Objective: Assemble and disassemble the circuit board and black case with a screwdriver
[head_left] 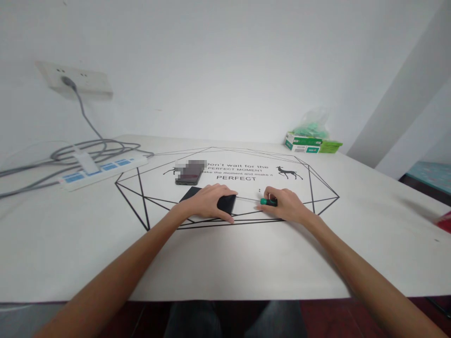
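My left hand (210,202) lies over a flat black rectangular device (227,203) on the table, thumb at its near edge and fingers across its far side. To its right, my right hand (286,204) is closed around the green-and-black handle of a screwdriver (269,202). The thin shaft points left, and its tip is at or close to the device's right edge; whether it touches I cannot tell. Two tiny dark specks (260,190), perhaps screws, lie just beyond the screwdriver handle. What kind of device it is does not show.
A phone (190,172), partly blurred out, lies beyond the device. On the left are a white power strip (102,170) and coiled grey cables (102,146), with a wall socket (75,79) above. Green-and-white boxes (303,142) and a plastic bag (313,124) stand at the back right.
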A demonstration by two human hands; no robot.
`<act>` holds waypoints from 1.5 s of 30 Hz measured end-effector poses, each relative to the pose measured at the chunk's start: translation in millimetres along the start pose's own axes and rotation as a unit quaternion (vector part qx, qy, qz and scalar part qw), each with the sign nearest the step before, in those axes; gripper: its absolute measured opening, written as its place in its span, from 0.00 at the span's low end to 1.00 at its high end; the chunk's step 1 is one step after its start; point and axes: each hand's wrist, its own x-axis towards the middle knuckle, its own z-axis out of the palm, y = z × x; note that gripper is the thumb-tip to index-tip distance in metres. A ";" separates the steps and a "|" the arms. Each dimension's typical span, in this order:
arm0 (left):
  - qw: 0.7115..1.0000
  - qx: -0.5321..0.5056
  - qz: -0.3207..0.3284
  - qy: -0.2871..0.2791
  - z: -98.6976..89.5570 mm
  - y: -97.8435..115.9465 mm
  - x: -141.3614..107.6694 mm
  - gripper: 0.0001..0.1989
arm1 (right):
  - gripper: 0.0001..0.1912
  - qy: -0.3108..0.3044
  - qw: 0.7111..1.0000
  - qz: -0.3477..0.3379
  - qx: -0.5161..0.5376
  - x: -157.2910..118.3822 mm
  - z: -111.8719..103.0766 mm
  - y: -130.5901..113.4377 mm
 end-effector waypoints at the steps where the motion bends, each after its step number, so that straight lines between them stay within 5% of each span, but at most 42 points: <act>1: 1.000 -0.001 -0.002 0.002 0.4 0.0 -0.2 0.43 | 0.18 0.006 1.000 -0.002 0.010 0.0 -0.7 -0.7; 10: 1.000 -0.010 0.001 0.009 -2.3 3.4 -3.4 0.41 | 0.20 0.017 1.000 -0.019 0.016 3.5 0.1 8.0; 18: 0.998 -0.016 0.006 0.062 8.9 -2.8 -0.9 0.42 | 0.17 0.012 0.999 0.032 -0.009 4.9 1.8 2.4; 37: 0.998 0.031 0.000 0.046 5.0 1.8 -1.6 0.41 | 0.18 0.012 0.999 0.006 0.049 4.5 8.2 4.7; 45: 0.998 0.045 0.003 0.053 6.3 2.5 -1.9 0.39 | 0.26 0.015 0.998 0.000 0.057 5.0 8.6 7.6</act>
